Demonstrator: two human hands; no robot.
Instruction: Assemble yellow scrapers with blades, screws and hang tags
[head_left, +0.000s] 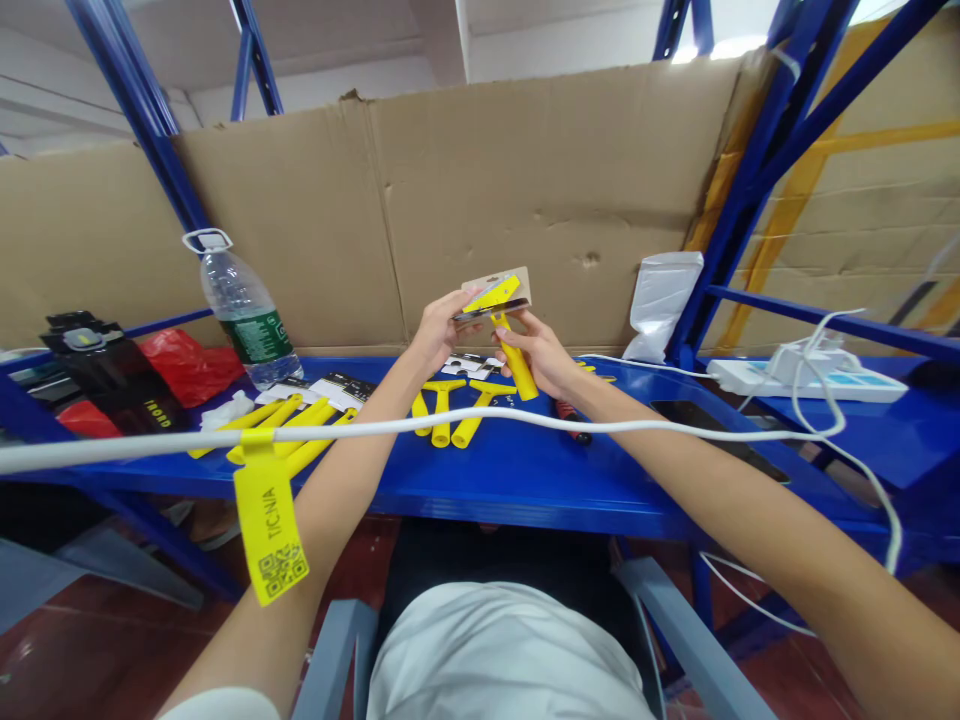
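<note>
Above the blue table, my right hand (541, 352) is closed round the handle of a yellow T-shaped scraper (517, 368). Its wide yellow head lies against a brown backing card (519, 281), tilted upward. My left hand (437, 328) pinches the left edge of the card beside the scraper's head. Whether the head is fastened to the card cannot be made out. Below my hands, several more yellow scrapers (442, 415) lie on the table. Further left is another group of yellow handles (311, 415), next to dark printed cards (341, 390).
A white cable (420, 424) with a yellow tag (270, 520) crosses in front of my forearms. A water bottle (251, 320) and black box (124, 380) stand left on the blue table (525, 490). A red-handled tool (571, 420), phone (712, 435) and power strip (862, 383) are right.
</note>
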